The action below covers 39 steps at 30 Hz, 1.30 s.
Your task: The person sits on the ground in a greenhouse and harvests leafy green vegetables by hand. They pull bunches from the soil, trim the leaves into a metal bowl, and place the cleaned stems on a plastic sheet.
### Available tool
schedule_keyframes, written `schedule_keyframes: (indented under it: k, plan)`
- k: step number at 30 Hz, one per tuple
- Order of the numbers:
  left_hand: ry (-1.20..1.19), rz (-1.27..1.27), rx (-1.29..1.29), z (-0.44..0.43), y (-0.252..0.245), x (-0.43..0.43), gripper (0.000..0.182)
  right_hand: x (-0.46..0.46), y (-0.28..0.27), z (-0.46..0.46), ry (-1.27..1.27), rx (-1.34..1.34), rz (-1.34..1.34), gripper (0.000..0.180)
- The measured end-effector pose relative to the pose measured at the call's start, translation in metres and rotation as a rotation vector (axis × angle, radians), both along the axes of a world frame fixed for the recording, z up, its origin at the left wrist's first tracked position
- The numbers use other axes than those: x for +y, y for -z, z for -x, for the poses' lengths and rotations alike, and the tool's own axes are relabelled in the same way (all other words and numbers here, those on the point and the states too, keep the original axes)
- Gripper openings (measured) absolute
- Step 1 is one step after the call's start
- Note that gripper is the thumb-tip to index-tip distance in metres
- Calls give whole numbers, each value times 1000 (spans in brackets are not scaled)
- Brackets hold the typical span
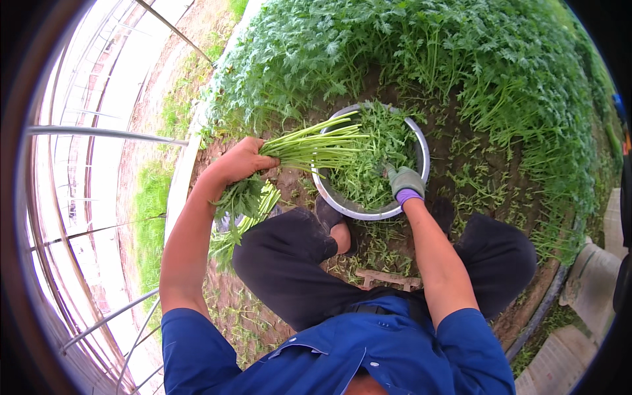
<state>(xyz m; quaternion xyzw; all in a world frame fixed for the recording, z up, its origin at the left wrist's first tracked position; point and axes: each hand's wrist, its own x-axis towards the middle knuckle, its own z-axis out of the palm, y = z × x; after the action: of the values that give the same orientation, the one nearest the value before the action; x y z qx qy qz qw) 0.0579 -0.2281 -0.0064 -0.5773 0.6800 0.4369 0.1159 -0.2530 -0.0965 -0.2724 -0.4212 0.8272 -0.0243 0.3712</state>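
Note:
Bare, my left hand (247,160) is closed around a bunch of leafy greens (316,143); the pale green stems fan out to the right over the basin's left rim, and the leaves hang below my wrist. My right hand (406,181), in a grey-green glove with a purple cuff, is at the lower right inside of a round basin (422,148). Cut leaves and stems (377,143) fill much of the basin. The gloved fingertips are partly hidden, and what they hold cannot be told. Another bundle of greens (261,202) lies beside my left knee.
Tall leafy plants (405,44) grow in a dense bed beyond the basin. Trimmings litter the soil (459,173). A small wooden stool (387,278) is between my legs. Metal poles (108,132) and plastic sheeting stand at left; a dark hose (538,313) runs at lower right.

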Motion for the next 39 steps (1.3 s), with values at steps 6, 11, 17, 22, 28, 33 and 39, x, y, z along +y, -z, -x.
schedule_keyframes:
  k: [6, 11, 17, 22, 28, 33, 39]
  plan:
    - [-87, 2, 200, 12, -7, 16, 25, -2, -34, -13, 6, 39, 140, 49]
    - [-202, -66, 312, 27, -16, 31, 22, -4, -155, 2, 412, -277, 678, 42]
    - [-167, -77, 530, 53, -20, 57, 24, -3, -270, 22, -111, -108, 800, 55]
    - [-89, -69, 626, 78, -14, 81, 24, 2, -275, 17, -324, -7, 689, 46]
    - [-148, -118, 663, 83, 3, 89, 27, -2, -256, 36, 31, -332, 799, 17]
    - [-197, -132, 637, 81, 13, 77, 24, -2, -263, 89, 307, -559, 824, 19]
    - [-160, -147, 682, 100, 16, 67, 24, 2, -249, 55, -25, -430, 838, 28]
